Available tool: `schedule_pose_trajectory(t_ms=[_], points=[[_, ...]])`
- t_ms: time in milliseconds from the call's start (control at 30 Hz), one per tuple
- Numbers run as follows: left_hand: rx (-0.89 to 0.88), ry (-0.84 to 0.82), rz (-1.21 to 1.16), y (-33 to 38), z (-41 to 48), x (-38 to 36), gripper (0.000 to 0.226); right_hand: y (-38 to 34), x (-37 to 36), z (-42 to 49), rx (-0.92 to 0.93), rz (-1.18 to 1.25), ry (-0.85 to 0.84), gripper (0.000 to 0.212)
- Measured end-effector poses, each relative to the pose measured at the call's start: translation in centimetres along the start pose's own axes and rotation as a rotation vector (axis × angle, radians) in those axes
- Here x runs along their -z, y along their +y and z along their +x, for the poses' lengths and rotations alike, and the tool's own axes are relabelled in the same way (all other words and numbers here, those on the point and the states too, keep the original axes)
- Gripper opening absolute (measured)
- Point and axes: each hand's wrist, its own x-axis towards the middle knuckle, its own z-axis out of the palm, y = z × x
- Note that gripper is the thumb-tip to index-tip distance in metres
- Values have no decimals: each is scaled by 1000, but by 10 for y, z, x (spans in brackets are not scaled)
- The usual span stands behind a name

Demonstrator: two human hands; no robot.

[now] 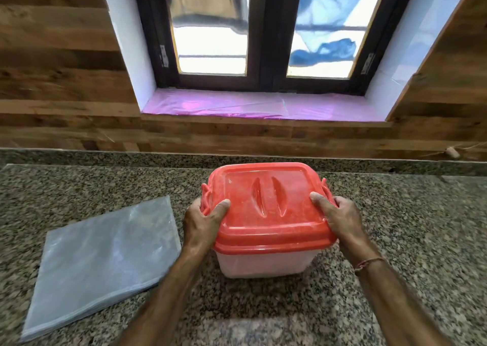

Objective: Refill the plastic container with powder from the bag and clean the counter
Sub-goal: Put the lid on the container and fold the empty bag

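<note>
Container [263, 264]: centre, red lid [266, 203] on;
Left hand [203, 221], right hand [336, 213]: grasping opposite lid edges; we judge for even leverage;
Bag [100, 261]: lower left, flat

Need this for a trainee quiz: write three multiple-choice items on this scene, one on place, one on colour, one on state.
1. Where is the plastic bag? A on the windowsill; B on the counter, left of the container; C leaning against the wall.
2. The lid is: A blue; B green; C red.
3. The lid is: A off; B on, gripped by the left hand and right hand; C on, untouched.
Answers: B, lies flat beside it; C, plainly red; B, thumbs on top, fingers round its edges.
</note>
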Motion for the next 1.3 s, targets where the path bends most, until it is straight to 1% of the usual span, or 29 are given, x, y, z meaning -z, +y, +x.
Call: schedule_pose_trajectory(t_ms=[33,133,267,400,500,567,700,767,900,933,1000,1033,1100,1133,1167,1233,1300], points=[[-1,-3,7,6,10,-2,50,-6,-2,11,6,0,3,52],[-21,12,46,26,50,-14,60,-24,-8,56,2,31,-7,58],[-52,1,91,56,106,-34,64,-44,-25,116,-9,37,9,63],[-49,-3,104,66,157,-51,56,-53,-48,167,-18,29,-1,55],[-44,-1,106,68,187,-58,47,-55,-62,192,-31,-11,11,67],[-39,0,90,66,200,-61,42,-55,-70,201,-28,-20,25,69],[-52,-18,82,56,216,-61,47,-52,-78,210,-29,5,37,61],[-55,-16,84,54,219,-62,51,-53,-79,213,-26,-6,45,62],[-74,8,93,58,214,-62,47,-58,-79,208,-24,31,73,60],[-89,10,91,58,211,-60,52,-58,-79,205,-25,65,84,61],[-101,15,102,48,203,-52,73,-48,-83,189,-46,191,148,66],[-102,16,134,39,198,-44,81,-39,-86,176,-63,269,210,66],[-93,31,208,10,182,-14,87,-12,-102,136,-87,361,361,61],[-74,50,252,-11,172,8,86,8,-117,112,-93,380,377,56],[-47,78,292,-35,163,34,81,24,-134,82,-108,360,330,47],[52,159,398,-89,150,93,75,60,-177,29,-87,193,128,28],[190,247,563,-134,135,157,81,76,-227,-22,-12,11,-101,17]])
